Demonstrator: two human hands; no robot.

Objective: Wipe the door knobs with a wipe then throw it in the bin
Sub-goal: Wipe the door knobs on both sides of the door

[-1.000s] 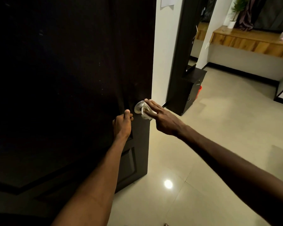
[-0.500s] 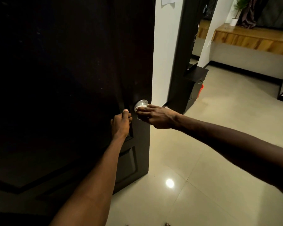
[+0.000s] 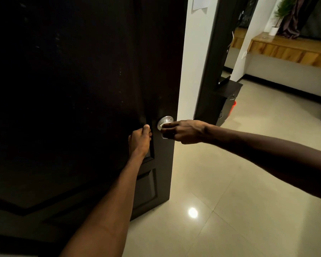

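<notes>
We're in the wiping step: the right hand [image 3: 183, 131] is curled in at the round brushed-silver metal door knob [image 3: 165, 121], fingertips pinched on a small pale wipe [image 3: 164, 135] that barely peeks out below the knuckles, pressed at the knob's lower front edge. Over on the other side, the left hand [image 3: 140, 140] is closed on the raised moulding of the tall dark panelled wooden door [image 3: 82, 89], just beside the knob and, by the look of it, steadying the door.

The knob sits near the door's free edge, its round face turned out toward the camera and slightly up, its axis running straight out of the door face; its upper half is bare and catching light. The wipe is too bunched inside the fingers to give it any long axis.

Next move, I'd judge: work the wipe around the knob's rim and over that exposed top, then reach the knob on the door's far side, which is hidden here. No bin is in view, so that leg is some way off
</notes>
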